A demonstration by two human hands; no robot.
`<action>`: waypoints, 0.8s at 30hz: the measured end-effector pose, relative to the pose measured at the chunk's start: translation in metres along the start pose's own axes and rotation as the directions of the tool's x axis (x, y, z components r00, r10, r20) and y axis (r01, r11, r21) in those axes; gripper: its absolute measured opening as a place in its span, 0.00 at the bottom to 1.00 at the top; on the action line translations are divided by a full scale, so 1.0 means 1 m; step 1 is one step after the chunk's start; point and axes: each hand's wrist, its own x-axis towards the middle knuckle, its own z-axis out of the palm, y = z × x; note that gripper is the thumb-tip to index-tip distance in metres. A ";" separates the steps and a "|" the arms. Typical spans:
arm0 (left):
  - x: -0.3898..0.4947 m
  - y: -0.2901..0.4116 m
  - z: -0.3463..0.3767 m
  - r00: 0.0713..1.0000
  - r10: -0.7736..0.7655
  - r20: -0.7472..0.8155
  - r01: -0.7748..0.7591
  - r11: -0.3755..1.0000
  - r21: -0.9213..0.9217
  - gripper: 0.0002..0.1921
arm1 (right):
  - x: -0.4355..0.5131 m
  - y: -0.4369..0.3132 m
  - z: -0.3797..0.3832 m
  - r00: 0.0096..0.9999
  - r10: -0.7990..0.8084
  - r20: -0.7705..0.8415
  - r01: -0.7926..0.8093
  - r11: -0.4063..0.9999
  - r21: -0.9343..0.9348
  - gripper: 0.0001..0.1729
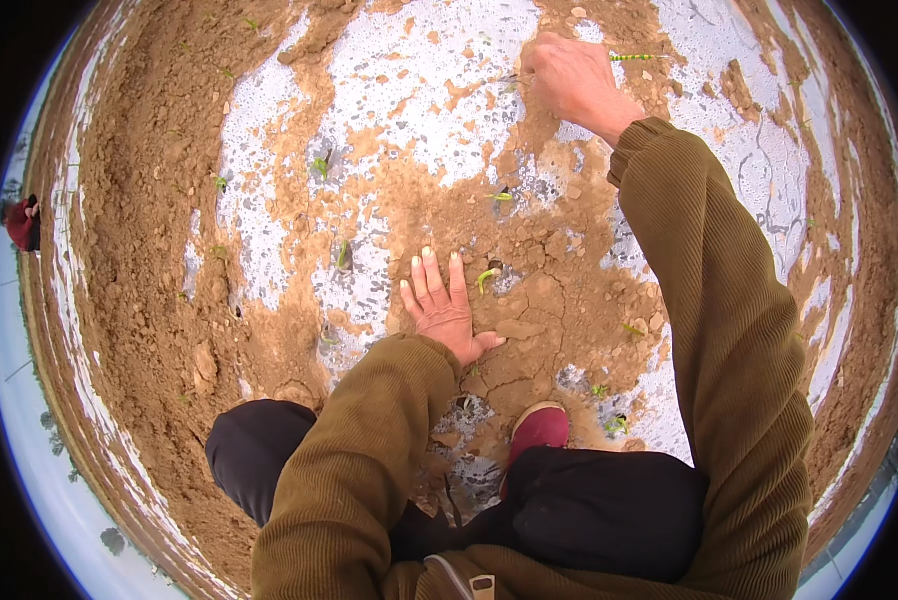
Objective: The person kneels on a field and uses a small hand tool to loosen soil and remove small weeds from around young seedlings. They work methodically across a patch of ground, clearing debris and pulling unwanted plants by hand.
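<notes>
My left hand [443, 313] is pressed palm-down on the brown soil with its fingers spread, holding nothing. Just beyond its thumb side, a bent green seedling [486, 279] comes up beside a small dark hole. Farther ahead and to the right, my right hand [572, 79] is curled into a fist around a thin yellow-and-green striped rod [638, 57]. One end of the rod sticks out on the right; the rest is hidden by the hand. The fingers are low at the soil-strewn plastic mulch film [426, 82], close to a small sprout [510, 85].
More seedlings [320, 166] [501, 196] [342, 255] stand in holes in the film. My dark red shoe [540, 431] rests near the green plants [615, 424] at lower right. Loose soil [156, 172] runs along the left. A person [22, 223] is at the far left edge.
</notes>
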 end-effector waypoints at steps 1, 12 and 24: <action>0.000 0.000 0.000 1.000 -0.003 0.001 0.003 1.000 -0.004 0.72 | -0.006 -0.004 -0.001 1.000 -0.017 -0.010 0.017 1.000 0.015 0.06; 0.001 0.002 -0.003 1.000 -0.010 0.015 0.010 1.000 0.006 0.72 | -0.041 0.002 0.001 0.978 0.154 0.142 -0.175 0.973 0.152 0.09; 0.001 0.002 -0.002 1.000 -0.014 0.027 0.013 1.000 0.006 0.73 | -0.036 0.004 0.004 0.969 0.221 0.109 -0.241 0.943 0.229 0.16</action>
